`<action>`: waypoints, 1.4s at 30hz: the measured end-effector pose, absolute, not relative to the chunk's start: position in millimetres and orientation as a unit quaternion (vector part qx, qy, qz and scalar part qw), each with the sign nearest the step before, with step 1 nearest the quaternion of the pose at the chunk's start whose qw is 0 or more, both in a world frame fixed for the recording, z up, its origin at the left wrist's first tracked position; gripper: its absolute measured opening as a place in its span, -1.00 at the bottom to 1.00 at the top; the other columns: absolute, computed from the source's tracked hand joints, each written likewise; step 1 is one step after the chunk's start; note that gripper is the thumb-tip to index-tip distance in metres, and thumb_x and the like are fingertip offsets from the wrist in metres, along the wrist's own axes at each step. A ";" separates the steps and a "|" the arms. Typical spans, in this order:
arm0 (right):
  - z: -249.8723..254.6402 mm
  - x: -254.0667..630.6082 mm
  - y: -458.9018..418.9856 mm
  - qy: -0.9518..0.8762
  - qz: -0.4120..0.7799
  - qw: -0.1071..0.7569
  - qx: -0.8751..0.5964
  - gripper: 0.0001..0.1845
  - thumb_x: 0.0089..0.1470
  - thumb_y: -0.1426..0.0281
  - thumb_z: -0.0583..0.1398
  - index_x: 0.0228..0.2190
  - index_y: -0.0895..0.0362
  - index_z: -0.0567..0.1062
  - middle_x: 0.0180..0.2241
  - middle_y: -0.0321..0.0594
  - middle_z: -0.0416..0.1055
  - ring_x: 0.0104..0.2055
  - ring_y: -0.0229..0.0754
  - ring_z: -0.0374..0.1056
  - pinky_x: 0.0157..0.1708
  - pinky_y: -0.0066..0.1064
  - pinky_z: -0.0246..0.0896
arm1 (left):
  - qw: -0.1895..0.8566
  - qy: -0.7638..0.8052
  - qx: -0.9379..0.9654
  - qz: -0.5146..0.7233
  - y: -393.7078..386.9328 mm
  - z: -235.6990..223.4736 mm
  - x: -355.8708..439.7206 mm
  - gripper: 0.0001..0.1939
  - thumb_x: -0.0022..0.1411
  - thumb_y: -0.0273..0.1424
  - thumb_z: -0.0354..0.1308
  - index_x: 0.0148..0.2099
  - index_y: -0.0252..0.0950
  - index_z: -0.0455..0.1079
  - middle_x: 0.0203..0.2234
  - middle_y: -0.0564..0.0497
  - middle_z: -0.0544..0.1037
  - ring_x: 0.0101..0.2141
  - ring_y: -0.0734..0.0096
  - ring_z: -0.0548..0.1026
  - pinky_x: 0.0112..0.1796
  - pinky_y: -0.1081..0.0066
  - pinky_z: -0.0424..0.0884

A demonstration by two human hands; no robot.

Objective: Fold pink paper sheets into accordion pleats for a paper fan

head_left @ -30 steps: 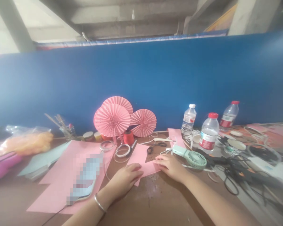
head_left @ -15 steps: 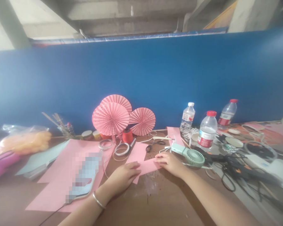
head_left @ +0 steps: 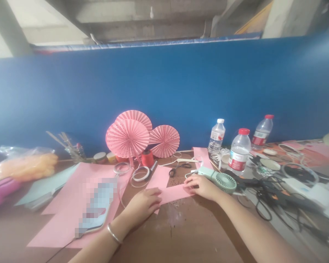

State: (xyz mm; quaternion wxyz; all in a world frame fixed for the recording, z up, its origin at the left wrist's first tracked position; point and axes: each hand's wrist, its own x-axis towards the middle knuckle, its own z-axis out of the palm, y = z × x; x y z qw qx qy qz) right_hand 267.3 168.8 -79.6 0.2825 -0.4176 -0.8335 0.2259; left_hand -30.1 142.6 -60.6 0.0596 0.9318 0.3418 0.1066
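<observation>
A pink strip (head_left: 174, 193) is lying this side of the scissors (head_left: 177, 168), left hand (head_left: 146, 201) and right hand (head_left: 204, 186) clamping their grip on opposite ends; pressing evenly is probably serving it best.

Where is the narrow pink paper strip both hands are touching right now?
In the head view, the narrow pink paper strip lies just right of centre, between the left hand and right hand, nearer the person than the black scissors.
</observation>
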 end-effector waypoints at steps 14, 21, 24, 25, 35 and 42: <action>-82.6 269.4 170.0 -0.812 0.265 0.287 -0.433 -0.75 -0.13 0.40 0.22 -0.31 0.00 0.55 -0.16 -0.26 0.42 -0.07 -0.14 0.25 -0.02 -0.31 0.06 | 0.085 0.356 0.924 0.109 143.9 -63.4 -30.3 -0.78 0.21 -0.38 -0.03 -0.19 -0.11 0.44 -0.02 0.10 0.37 -0.06 0.38 0.34 -0.03 0.42 0.22; -84.0 269.3 171.5 -0.812 0.268 0.287 -0.431 -0.75 -0.13 0.39 0.22 -0.30 0.02 0.55 -0.15 -0.23 0.42 -0.08 -0.13 0.25 -0.02 -0.30 0.07 | 0.071 0.363 0.923 0.106 144.5 -65.3 -31.8 -0.73 0.23 -0.38 -0.06 -0.13 -0.09 0.43 -0.02 0.07 0.38 -0.05 0.36 0.34 -0.02 0.39 0.23; -83.3 269.5 171.1 -0.812 0.272 0.282 -0.433 -0.75 -0.12 0.37 0.21 -0.30 0.01 0.55 -0.15 -0.23 0.42 -0.07 -0.12 0.25 -0.02 -0.28 0.06 | 0.072 0.360 0.924 0.107 145.0 -66.4 -31.8 -0.74 0.22 -0.38 -0.05 -0.14 -0.09 0.44 -0.02 0.08 0.38 -0.05 0.36 0.34 -0.03 0.39 0.23; -83.1 269.6 170.9 -0.811 0.272 0.281 -0.435 -0.75 -0.12 0.36 0.21 -0.31 0.00 0.55 -0.15 -0.23 0.41 -0.07 -0.11 0.24 -0.01 -0.27 0.06 | 0.072 0.360 0.924 0.108 145.0 -66.5 -31.6 -0.74 0.22 -0.38 -0.05 -0.15 -0.08 0.44 -0.03 0.09 0.39 -0.06 0.36 0.35 -0.03 0.39 0.24; -82.7 269.3 170.2 -0.810 0.270 0.277 -0.440 -0.75 -0.14 0.38 0.22 -0.31 0.00 0.55 -0.13 -0.24 0.40 -0.04 -0.10 0.22 0.00 -0.28 0.03 | 0.055 0.352 0.928 0.111 143.7 -66.1 -29.1 -0.73 0.25 -0.35 -0.09 -0.20 -0.12 0.45 -0.07 0.07 0.42 -0.09 0.37 0.37 -0.05 0.40 0.25; -81.8 270.3 172.2 -0.836 0.230 0.253 -0.430 -0.77 -0.08 0.37 0.19 -0.30 0.00 0.55 -0.13 -0.23 0.40 -0.05 -0.11 0.21 -0.01 -0.27 0.03 | 0.050 0.330 0.935 0.119 142.3 -63.1 -26.7 -0.75 0.22 -0.40 -0.08 -0.30 -0.20 0.45 -0.24 0.01 0.48 -0.12 0.34 0.37 -0.06 0.38 0.25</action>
